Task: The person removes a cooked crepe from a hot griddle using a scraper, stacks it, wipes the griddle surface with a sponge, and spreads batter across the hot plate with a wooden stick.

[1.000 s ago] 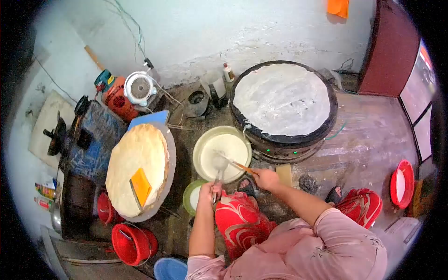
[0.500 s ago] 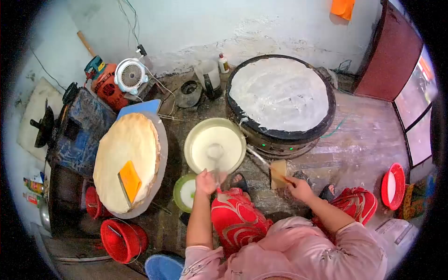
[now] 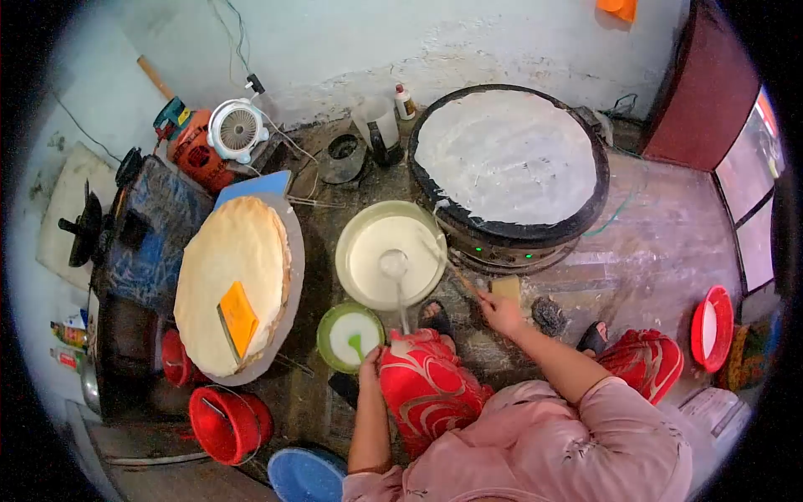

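Note:
My left hand [image 3: 371, 361] is closed at the rim of the green bowl [image 3: 321, 351], around the handle end of a green spatula [image 3: 356, 344] that dips into white liquid. My right hand [image 3: 500, 313] is wrapped round a long wooden-handled spreader [image 3: 465, 283]; its far end reaches into the large batter bowl [image 3: 341, 266]. In that bowl rests a ladle [image 3: 393, 265], its handle over the near rim and untouched. Beyond it, the round black griddle [image 3: 595, 201] carries a thin white batter layer [image 3: 510, 159] covering most of its top.
To the left, a stack of large thin pancakes [image 3: 222, 284] lies on a round board, with an orange scraper [image 3: 241, 322] on top. Around me are red buckets [image 3: 226, 427], a blue basin [image 3: 305, 477], a yellowish block [image 3: 505, 289], a fan [image 3: 237, 131] and a gas cylinder [image 3: 196, 151].
My left hand has let go of the ladle and moved down to the green spatula. My right hand has moved up and left, bringing the spreader's end into the batter bowl.

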{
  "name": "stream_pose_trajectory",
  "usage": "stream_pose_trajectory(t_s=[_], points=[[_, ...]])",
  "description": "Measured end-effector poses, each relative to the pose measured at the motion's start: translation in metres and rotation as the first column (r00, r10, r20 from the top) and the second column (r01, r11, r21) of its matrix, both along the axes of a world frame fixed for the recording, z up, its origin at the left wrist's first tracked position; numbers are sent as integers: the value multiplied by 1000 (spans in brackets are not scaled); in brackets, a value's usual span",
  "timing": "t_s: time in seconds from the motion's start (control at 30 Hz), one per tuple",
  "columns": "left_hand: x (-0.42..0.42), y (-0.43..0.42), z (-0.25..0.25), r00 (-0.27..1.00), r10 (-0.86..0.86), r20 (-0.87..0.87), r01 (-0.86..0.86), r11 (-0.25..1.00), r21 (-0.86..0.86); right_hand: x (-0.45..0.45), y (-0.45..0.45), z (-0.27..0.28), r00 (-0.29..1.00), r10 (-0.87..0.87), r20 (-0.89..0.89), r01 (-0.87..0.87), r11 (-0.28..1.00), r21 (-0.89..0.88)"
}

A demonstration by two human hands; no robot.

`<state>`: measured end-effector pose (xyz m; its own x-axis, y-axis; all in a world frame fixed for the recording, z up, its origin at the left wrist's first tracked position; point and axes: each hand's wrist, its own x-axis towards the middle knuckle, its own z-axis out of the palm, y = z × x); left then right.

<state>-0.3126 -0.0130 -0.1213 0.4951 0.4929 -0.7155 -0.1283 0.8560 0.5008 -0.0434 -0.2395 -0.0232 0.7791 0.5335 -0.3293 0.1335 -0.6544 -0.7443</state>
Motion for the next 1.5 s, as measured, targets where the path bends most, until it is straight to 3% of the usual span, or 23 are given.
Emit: stream_pose_trajectory(t_s=[0.07, 0.1, 0.2, 0.23, 0.3, 0.33, 0.43, 0.6, 0.67, 0.73, 0.8, 0.83, 0.9, 0.93, 1.03, 1.07, 1.17, 1.2, 1.27, 1.33, 1.43, 1.47, 1.5], points=[[-10, -16, 19, 999, 36, 0, -36, 999, 9, -9, 3, 25, 951, 267, 159, -251, 961, -115], [-15, -22, 24, 997, 75, 1, -75, 997, 16, -9, -2, 17, 911, 296, 287, -310, 951, 4], [-54, -6, -27, 998, 42, 46, -40, 998, -41, -5, -6, 11, 922, 228, 314, -236, 972, -14], [-48, -14, -4, 998, 63, -1, -63, 998, 6, 1, -10, 3, 921, 230, 314, -238, 971, -13], [-37, -31, 48, 990, 130, -49, -129, 991, 27, 16, -20, -18, 990, 132, 47, -137, 984, 118], [-31, -35, 64, 976, 197, -91, -192, 980, 53, 17, -23, -6, 990, 134, 52, -139, 983, 119], [-40, -34, 56, 985, 169, -17, -168, 984, 59, 13, -35, 28, 986, 89, 141, -92, 996, 10], [-36, -41, 79, 981, 187, 59, -195, 963, 185, 0, -42, 84, 980, 146, 134, -150, 988, 24], [-32, -45, 102, 992, 127, 14, -123, 923, 364, 5, -51, 85, 959, -22, 284, -58, 961, 271], [-24, -57, 138, 991, 123, -53, -81, 867, 492, 32, -70, 65, 911, -17, 412, -115, 949, 292], [-16, -67, 161, 980, 159, -123, -65, 828, 557, 52, -85, 66, 980, -157, -121, 185, 941, 283], [-12, -71, 169, 966, 203, -162, -51, 760, 648, 55, -92, 73, 947, -255, -197, 312, 879, 361], [2, -94, 208, 928, 295, -228, -5, 620, 784, 74, -106, 64, 928, -302, -217, 364, 853, 374], [2, -100, 213, 931, 288, -223, -2, 617, 787, 82, -111, 61, 910, -339, -237, 409, 828, 384], [0, -108, 219, 931, 260, -256, 164, 328, 930, 96, -113, 60, 895, -344, -285, 439, 793, 423], [3, -115, 226, 932, 258, -253, 163, 325, 932, 103, -114, 56, 891, -319, -324, 440, 785, 437], [12, -134, 244, 910, 264, -320, 311, 77, 947, 114, -107, 64, 871, -354, -342, 468, 810, 353], [12, -137, 244, 910, 265, -318, 310, 73, 948, 119, -103, 59, 859, -354, -370, 480, 808, 341], [14, -146, 247, 890, 276, -363, 394, -63, 917, 132, -95, 52, 857, -349, -380, 477, 817, 324], [14, -145, 234, 885, 276, -375, 411, -85, 908, 143, -89, 48, 853, -347, -389, 475, 825, 305], [18, -147, 232, 835, 365, -411, 509, -233, 828, 155, -80, 35, 859, -352, -371, 472, 826, 309], [18, -148, 232, 835, 366, -412, 511, -234, 827, 163, -76, 17, 922, -366, -128, 388, 887, 250], [19, -149, 232, 839, 370, -399, 502, -245, 829, 164, -74, 14, 935, -354, -4, 347, 914, 213]])
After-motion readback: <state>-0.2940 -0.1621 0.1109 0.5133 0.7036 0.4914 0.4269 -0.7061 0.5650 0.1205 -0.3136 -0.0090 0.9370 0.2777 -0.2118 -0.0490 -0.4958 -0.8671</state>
